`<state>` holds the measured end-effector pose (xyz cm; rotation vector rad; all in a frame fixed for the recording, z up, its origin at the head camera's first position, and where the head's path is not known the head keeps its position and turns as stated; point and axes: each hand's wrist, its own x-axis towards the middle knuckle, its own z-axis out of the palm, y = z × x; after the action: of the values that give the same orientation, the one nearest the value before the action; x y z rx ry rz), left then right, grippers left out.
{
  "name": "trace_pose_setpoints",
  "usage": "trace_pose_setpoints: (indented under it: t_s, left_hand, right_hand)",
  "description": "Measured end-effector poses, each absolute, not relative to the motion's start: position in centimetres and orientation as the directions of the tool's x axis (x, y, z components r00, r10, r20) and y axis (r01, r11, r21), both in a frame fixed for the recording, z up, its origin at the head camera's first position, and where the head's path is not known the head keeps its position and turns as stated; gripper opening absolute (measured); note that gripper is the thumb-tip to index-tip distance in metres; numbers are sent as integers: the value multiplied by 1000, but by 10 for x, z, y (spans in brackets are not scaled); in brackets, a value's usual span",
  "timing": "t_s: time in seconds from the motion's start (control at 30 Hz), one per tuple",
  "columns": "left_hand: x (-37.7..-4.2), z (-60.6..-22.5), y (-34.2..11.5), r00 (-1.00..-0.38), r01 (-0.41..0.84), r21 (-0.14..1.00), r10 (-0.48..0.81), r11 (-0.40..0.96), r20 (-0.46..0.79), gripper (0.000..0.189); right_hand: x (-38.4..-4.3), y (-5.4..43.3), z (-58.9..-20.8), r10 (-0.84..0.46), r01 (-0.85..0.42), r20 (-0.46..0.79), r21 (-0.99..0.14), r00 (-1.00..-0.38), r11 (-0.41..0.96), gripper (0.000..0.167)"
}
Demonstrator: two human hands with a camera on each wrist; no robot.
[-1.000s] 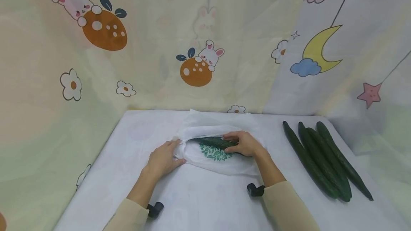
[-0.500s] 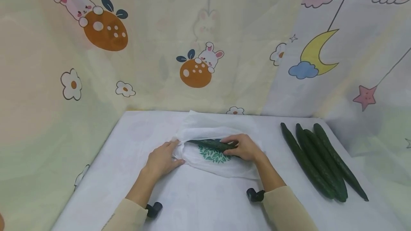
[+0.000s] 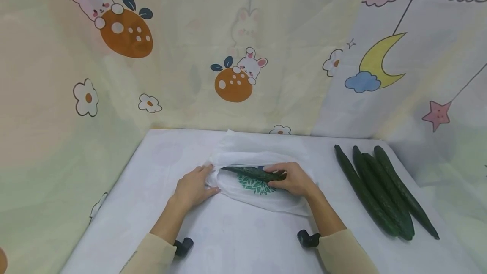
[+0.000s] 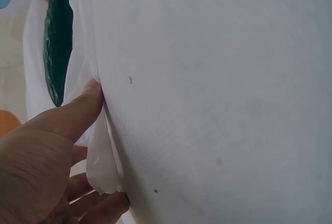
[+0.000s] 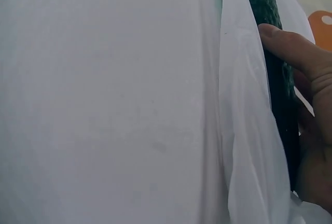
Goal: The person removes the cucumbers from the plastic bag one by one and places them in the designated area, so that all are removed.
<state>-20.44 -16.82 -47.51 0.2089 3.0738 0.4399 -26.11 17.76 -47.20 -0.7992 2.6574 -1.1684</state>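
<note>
A white plastic bag (image 3: 287, 201) with a green leaf print lies in the middle of the table, its mouth spread. One dark green cucumber (image 3: 243, 171) lies lengthwise at the opening, above the print. My right hand (image 3: 296, 180) grips the cucumber's right end between thumb and fingers; in the right wrist view the thumb presses along the cucumber (image 5: 267, 6). At the bag's left end, my left hand (image 3: 192, 187) holds the edge. The left wrist view has its thumb on top of the plastic (image 4: 101, 164) and its fingers behind.
Several long cucumbers (image 3: 380, 193) lie side by side on the right of the white-covered table (image 3: 243, 244). Behind the table hangs a printed cloth (image 3: 182, 54) with rabbits, flowers and a moon. Black camera mounts show at both wrists.
My right hand has shifted slightly right and toward me, and the cucumber lies a little more level at the bag's opening. The left hand keeps its place on the bag's edge.
</note>
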Motion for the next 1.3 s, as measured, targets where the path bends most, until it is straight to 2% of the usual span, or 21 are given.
trace_pose_setpoints:
  t_s: [0.2, 0.47, 0.67, 1.0, 1.17, 1.3]
  left_hand:
    - [-204, -476, -168, -991, 120, 284, 132, 951, -21, 84]
    - [-206, -476, -163, -992, 106, 295, 121, 950, -35, 85]
    - [-212, -472, -155, -989, 129, 252, 143, 959, -37, 88]
    - [-216, -467, -150, -988, 121, 195, 136, 973, -66, 98]
    - [-213, -469, -155, -991, 104, 187, 118, 977, -66, 100]
    - [-211, -473, -159, -991, 96, 192, 111, 977, -70, 101]
  right_hand:
    - [-256, 179, -470, -504, -446, 146, -707, -851, 549, 38]
    - [-254, 190, -469, -444, -412, 158, -714, -882, 566, 36]
    - [-252, 205, -457, -499, -455, 151, -683, -853, 572, 36]
    - [-246, 211, -440, -583, -480, 51, -627, -811, 613, 34]
    - [-244, 207, -441, -615, -519, 99, -650, -783, 556, 35]
    - [-245, 200, -444, -593, -520, 157, -684, -790, 512, 37]
